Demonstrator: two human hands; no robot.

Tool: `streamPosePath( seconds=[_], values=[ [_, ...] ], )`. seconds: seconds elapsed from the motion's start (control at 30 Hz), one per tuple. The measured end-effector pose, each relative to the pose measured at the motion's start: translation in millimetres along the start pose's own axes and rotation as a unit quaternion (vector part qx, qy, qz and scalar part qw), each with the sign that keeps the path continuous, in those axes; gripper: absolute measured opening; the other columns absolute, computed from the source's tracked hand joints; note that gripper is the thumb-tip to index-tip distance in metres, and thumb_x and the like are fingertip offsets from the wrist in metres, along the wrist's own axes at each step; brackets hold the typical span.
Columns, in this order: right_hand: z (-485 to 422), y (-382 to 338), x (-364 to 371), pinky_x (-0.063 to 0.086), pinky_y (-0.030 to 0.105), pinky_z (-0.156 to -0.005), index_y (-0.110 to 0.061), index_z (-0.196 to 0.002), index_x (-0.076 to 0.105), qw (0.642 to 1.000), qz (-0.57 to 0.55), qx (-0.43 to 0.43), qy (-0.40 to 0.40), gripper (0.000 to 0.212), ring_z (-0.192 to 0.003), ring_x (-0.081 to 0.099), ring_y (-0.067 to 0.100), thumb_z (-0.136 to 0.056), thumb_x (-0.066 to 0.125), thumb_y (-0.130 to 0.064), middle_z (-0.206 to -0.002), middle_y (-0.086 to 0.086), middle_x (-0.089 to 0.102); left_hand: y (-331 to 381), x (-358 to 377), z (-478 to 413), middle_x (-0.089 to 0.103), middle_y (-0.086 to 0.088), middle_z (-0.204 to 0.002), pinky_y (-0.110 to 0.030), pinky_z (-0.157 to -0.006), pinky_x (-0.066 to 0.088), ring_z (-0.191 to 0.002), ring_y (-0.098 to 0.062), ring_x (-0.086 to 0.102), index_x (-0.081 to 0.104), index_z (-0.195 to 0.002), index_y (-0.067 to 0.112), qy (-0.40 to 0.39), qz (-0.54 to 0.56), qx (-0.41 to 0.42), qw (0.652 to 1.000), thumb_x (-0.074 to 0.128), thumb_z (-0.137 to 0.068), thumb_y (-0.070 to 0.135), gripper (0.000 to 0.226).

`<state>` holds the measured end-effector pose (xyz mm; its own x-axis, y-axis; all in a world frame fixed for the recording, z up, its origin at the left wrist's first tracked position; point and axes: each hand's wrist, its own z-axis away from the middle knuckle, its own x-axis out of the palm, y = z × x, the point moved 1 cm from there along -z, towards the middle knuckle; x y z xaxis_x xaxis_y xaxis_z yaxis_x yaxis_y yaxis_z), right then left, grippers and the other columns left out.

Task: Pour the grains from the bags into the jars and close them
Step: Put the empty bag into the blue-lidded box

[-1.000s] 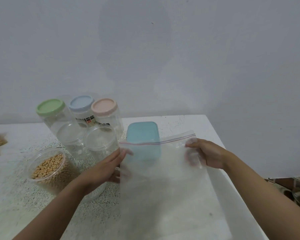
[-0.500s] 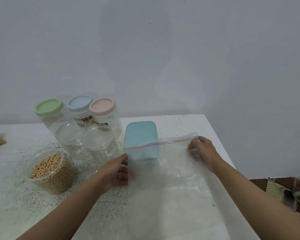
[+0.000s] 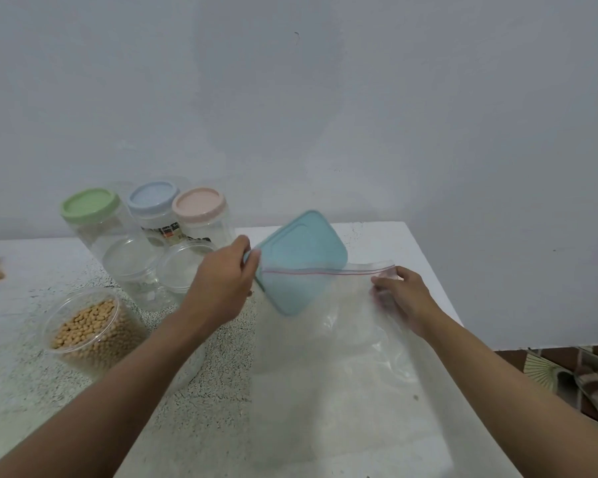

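Lower left, nearest: open clear plastic jar (image 3: 121,353) of round tan beans (image 3: 83,327) on speckled white desk (image 3: 32,391). Centre: limp, empty transparent zip bag (image 3: 342,339), right edge pinched by right hand (image 3: 404,298). Just beyond: left hand (image 3: 221,281), the nearer to that jar, gripping tilted matte teal lid (image 3: 301,260), rounded rectangle, up-right of it. Farthest: pastel-lidded jars (image 3: 152,205).

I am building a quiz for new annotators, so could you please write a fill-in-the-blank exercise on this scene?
1. The left hand grips the teal lid, which is ____, not level.
2. The zip bag pinched by the right hand looks ____ of grains.
3. The bean-filled jar has ____ lid on it.
4. The closed jars carry a green lid, a blue lid and a ____ one.
Missing words: tilted; empty; no; pink.
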<state>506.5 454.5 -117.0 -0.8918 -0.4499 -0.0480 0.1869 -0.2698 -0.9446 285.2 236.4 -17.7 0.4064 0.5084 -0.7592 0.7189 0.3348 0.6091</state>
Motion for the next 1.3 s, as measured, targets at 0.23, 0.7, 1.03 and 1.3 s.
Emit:
streamPosePath(
  seconds=[0.23, 0.7, 1.03, 1.3],
  values=[
    [-0.6, -7.0, 9.4, 0.047, 0.025, -0.045, -0.003, -0.098, 0.062, 1.0, 0.022, -0.003, 0.001, 0.007, -0.053, 0.061, 0.021, -0.093, 0.068, -0.002, -0.072, 0.014, 0.066, 11.1, -51.2, -51.0, 0.057, -0.008, -0.082, -0.051, -0.066, 0.057, -0.07, -0.03, 0.065, 0.045, -0.088, 0.015, 0.105, -0.048, 0.105, 0.988, 0.041, -0.108, 0.038, 0.031],
    [-20.3, -5.9, 33.8, 0.047, 0.023, -0.044, -0.005, -0.092, 0.062, 0.997, 0.067, -0.014, 0.023, 0.006, -0.048, 0.061, 0.014, -0.093, 0.067, -0.007, -0.074, 0.011, 0.07, -10.7, -27.3, -54.1, 0.061, -0.003, -0.077, -0.029, -0.064, 0.044, -0.07, -0.011, 0.066, 0.047, -0.087, 0.017, -0.067, -0.057, 0.074, 0.993, 0.037, -0.11, 0.034, 0.03],
    [-18.0, 1.3, 33.0, 0.052, 0.034, -0.071, -0.013, -0.085, 0.061, 0.99, 0.129, -0.035, 0.052, 0.008, -0.071, 0.066, 0.025, -0.092, 0.064, -0.017, -0.083, 0.009, 0.073, -34.2, 25.7, -57.4, 0.06, -0.016, -0.09, -0.038, -0.063, 0.048, -0.078, -0.032, 0.064, 0.051, -0.101, 0.004, -0.188, -0.177, -0.02, 0.966, 0.037, -0.109, 0.02, 0.023],
    [-7.6, 4.4, 30.2, 0.057, 0.037, -0.072, -0.009, -0.094, 0.06, 0.99, 0.1, -0.022, 0.092, 0.006, -0.072, 0.068, 0.026, -0.095, 0.06, -0.015, -0.083, 0.008, 0.073, -35.4, 32.6, -58.2, 0.058, -0.018, -0.116, -0.041, -0.089, 0.045, -0.103, -0.031, 0.054, 0.052, -0.126, 0.003, -0.228, -0.283, -0.023, 0.931, 0.041, -0.104, 0.01, 0.026]
  ],
)
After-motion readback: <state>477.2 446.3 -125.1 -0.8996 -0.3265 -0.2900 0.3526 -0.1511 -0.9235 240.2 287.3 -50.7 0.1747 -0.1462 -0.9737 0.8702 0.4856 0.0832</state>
